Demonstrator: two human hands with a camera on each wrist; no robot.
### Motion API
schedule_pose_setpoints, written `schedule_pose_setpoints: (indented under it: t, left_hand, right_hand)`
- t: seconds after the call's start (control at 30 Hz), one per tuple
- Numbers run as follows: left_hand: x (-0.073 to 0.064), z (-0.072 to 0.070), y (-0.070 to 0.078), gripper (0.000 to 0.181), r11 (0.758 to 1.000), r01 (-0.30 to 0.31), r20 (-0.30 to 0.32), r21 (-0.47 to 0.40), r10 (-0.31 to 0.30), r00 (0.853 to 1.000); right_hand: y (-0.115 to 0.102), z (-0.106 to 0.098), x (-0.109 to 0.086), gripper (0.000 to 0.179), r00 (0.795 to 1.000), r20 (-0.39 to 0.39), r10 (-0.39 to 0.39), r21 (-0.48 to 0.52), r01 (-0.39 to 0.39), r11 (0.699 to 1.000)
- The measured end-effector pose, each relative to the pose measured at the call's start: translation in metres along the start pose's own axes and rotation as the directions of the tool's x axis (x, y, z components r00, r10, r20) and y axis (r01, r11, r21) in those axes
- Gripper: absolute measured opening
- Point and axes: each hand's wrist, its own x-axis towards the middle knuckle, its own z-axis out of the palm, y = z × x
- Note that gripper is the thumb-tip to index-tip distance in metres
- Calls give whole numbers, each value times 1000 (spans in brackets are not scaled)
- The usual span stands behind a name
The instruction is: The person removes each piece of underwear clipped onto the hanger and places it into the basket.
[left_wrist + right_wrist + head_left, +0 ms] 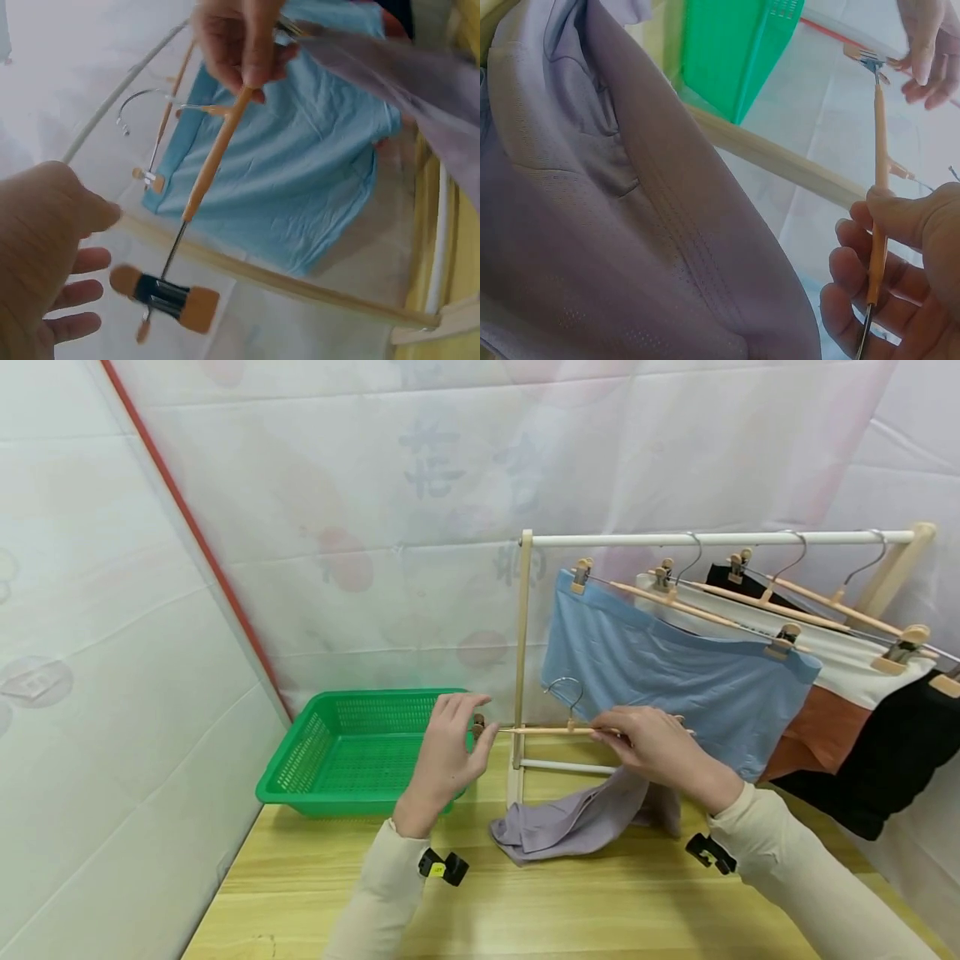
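A clip hanger (551, 731) with a wooden bar and metal hook is held level by my right hand (656, 747), thumb and fingers pinching the bar right of the hook. A lavender-grey pair of underpants (573, 822) droops below that hand, its lower part by the tabletop; its attachment to the hanger is hidden. At the hanger's left end, the clip (169, 300) has nothing in its grip. My left hand (448, 756) is beside this clip, thumb and fingers spread apart, holding nothing. In the right wrist view, the underpants (652, 210) fill the left side.
A green plastic basket (296, 797) stands at the left on the wooden table (495, 918). The clothes rack (522, 635) at the right bears blue underpants (637, 652), a white and rust-brown pair (813, 739) and a black pair (892, 768) on clip hangers.
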Motion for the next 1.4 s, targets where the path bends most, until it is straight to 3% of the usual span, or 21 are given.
schedule_pose_setpoints:
  t: [0.13, 0.27, 0.43, 0.73, 0.93, 1.2, 1.4]
  left_hand:
    - [5, 0, 13, 29, 984, -92, 35, 151, 87, 996]
    - [8, 5, 24, 27, 972, -124, 102, 201, 106, 989]
    - [9, 15, 34, 26, 971, -110, 158, 213, 77, 984]
    - [7, 35, 42, 20, 975, -27, 218, 221, -22, 976]
    - [7, 45, 46, 17, 972, -49, 199, 230, 3, 980]
    - [3, 53, 48, 11, 934, -90, 156, 346, 37, 987]
    - [1, 54, 45, 13, 927, -101, 129, 361, 58, 990]
  right_hand:
    - [0, 2, 1, 11, 1000, -9, -6, -4, 6, 1000]
    - [-1, 5, 3, 12, 999, -22, -29, -3, 29, 1000]
    - [-2, 9, 7, 7, 999, -24, -32, -10, 32, 999]
    - [-5, 12, 8, 7, 999, -38, -35, -6, 35, 999]
    - [-7, 12, 8, 6, 1000, -15, -21, -1, 21, 1000]
    - [-9, 16, 7, 4, 1000, 11, -22, 18, 22, 1000]
    - [-11, 17, 6, 5, 1000, 22, -17, 21, 17, 1000]
